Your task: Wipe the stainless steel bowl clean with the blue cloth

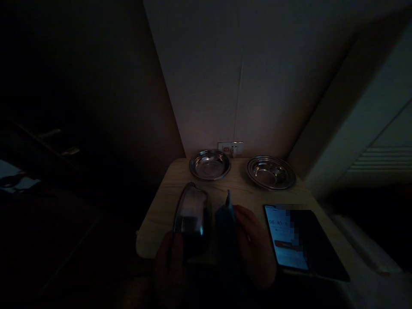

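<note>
My left hand [170, 262] is closed on the near rim of a shiny metal bowl [193, 214], which is tipped on its side with its outer wall turned to the right. Beside it, my right hand [252, 244] is closed around a dark blue-green cloth [225, 216], whose pointed corner sticks up above the fingers. A narrow gap seems to part the cloth from the bowl. Both hands are over the near part of a small wooden table [157, 214]. Dim light hides the lower part of the cloth and most finger detail.
Toward the back of the table stand a shallow metal dish [210, 165] and, to its right, what looks like a stack of metal plates [270, 172]. A lit phone [285, 240] in an opened dark cover lies at right. A wall socket [230, 148] is behind the table.
</note>
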A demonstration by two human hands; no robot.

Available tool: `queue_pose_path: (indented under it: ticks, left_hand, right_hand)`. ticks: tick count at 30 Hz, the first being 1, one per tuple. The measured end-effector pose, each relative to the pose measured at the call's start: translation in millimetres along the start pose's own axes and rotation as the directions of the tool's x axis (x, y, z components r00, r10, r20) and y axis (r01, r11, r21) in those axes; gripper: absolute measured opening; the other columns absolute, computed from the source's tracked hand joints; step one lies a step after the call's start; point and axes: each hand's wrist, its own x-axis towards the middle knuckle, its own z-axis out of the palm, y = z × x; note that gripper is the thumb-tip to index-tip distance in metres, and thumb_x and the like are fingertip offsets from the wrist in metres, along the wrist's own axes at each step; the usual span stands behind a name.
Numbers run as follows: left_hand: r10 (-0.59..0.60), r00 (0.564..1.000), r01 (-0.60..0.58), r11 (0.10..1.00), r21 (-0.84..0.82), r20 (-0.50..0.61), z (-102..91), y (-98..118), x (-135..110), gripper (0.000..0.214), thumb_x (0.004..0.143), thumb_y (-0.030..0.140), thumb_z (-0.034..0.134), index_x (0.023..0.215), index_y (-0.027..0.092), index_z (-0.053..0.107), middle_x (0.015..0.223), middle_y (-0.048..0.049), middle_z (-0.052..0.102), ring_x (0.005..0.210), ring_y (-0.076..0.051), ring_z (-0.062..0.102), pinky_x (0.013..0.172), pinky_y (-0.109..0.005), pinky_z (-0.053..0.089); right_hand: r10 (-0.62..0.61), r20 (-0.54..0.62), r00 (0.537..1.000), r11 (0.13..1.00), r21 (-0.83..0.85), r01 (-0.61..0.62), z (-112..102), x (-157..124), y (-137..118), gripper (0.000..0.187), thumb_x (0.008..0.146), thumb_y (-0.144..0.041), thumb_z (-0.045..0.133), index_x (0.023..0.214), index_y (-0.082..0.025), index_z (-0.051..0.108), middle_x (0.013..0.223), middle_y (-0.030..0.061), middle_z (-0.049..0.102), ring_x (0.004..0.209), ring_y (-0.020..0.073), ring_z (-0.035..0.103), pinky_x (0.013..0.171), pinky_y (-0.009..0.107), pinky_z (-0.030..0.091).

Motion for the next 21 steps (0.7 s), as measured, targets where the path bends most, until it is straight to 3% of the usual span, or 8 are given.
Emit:
queue_pose_path:
  ticks: [4, 9, 13, 15, 17, 21]
  left_hand:
    - [0.124, 0.992, -0.124, 0.992, -0.018, 0.003, -5.5, -0.2, -5.8, 0.027, 0.078, 0.033, 0.045, 0.097, 0.021, 0.060, 0.113, -0.0104, 0.061, 0.112, -0.026, 0.052, 0.090, -0.040, 0.046]
    - [0.069, 0.998, -0.069, 0.998, 0.008, 0.003, 0.7, -7.4, -16.0, 0.026, 0.080, 0.027, 0.040, 0.093, 0.022, 0.062, 0.112, -0.0095, 0.062, 0.104, -0.026, 0.058, 0.085, -0.040, 0.050]
    - [-0.023, 1.000, 0.022, 0.999, 0.032, 0.019, 4.2, -2.8, -6.3, 0.023, 0.080, 0.029, 0.043, 0.088, 0.019, 0.062, 0.099, -0.0104, 0.067, 0.097, -0.025, 0.060, 0.080, -0.038, 0.051]
    - [-0.050, 0.996, 0.050, 0.999, 0.007, 0.074, 2.3, 6.2, 5.3, 0.024, 0.082, 0.031, 0.040, 0.081, 0.021, 0.062, 0.076, -0.0043, 0.068, 0.071, -0.017, 0.064, 0.061, -0.026, 0.052]
    - [-0.177, 0.976, 0.186, 0.981, -0.054, 0.130, -0.3, 15.3, 15.2, 0.029, 0.084, 0.033, 0.037, 0.074, 0.020, 0.061, 0.062, -0.0018, 0.066, 0.054, -0.014, 0.059, 0.049, -0.022, 0.047]
    - [-0.209, 0.973, 0.218, 0.972, -0.090, 0.100, -0.5, 18.1, 17.8, 0.027, 0.081, 0.033, 0.040, 0.069, 0.020, 0.061, 0.059, -0.0030, 0.066, 0.052, -0.014, 0.059, 0.048, -0.021, 0.046]
  right_hand:
    - [-0.220, 0.027, 0.975, 0.958, -0.180, 0.221, 7.6, -1.5, -27.9, 0.036, 0.088, -0.012, 0.041, 0.120, -0.021, 0.054, 0.114, 0.0093, 0.060, 0.097, 0.0197, 0.056, 0.076, 0.032, 0.052]
    - [-0.399, 0.146, 0.905, 0.862, -0.275, 0.425, 18.0, 0.7, -54.5, 0.030, 0.093, -0.023, 0.036, 0.107, -0.020, 0.063, 0.108, 0.0014, 0.066, 0.080, 0.0179, 0.055, 0.064, 0.031, 0.049]
    - [-0.397, 0.238, 0.887, 0.842, -0.290, 0.455, 18.7, 11.9, -54.3, 0.035, 0.094, -0.023, 0.030, 0.112, -0.018, 0.060, 0.116, 0.0016, 0.062, 0.080, 0.0187, 0.053, 0.065, 0.033, 0.048]
    - [-0.362, 0.260, 0.895, 0.852, -0.298, 0.431, 16.1, 25.8, -46.5, 0.035, 0.093, -0.022, 0.032, 0.115, -0.016, 0.058, 0.118, 0.0046, 0.061, 0.080, 0.0196, 0.052, 0.067, 0.034, 0.048]
    - [-0.319, 0.266, 0.910, 0.873, -0.291, 0.391, 13.2, 40.2, -37.8, 0.033, 0.090, -0.016, 0.037, 0.115, -0.012, 0.058, 0.117, 0.0073, 0.061, 0.082, 0.0200, 0.052, 0.070, 0.034, 0.048]
    - [-0.286, 0.262, 0.922, 0.906, -0.241, 0.349, 10.2, 43.9, -34.6, 0.034, 0.086, -0.008, 0.040, 0.113, -0.011, 0.058, 0.114, 0.0084, 0.062, 0.083, 0.0190, 0.053, 0.073, 0.033, 0.048]
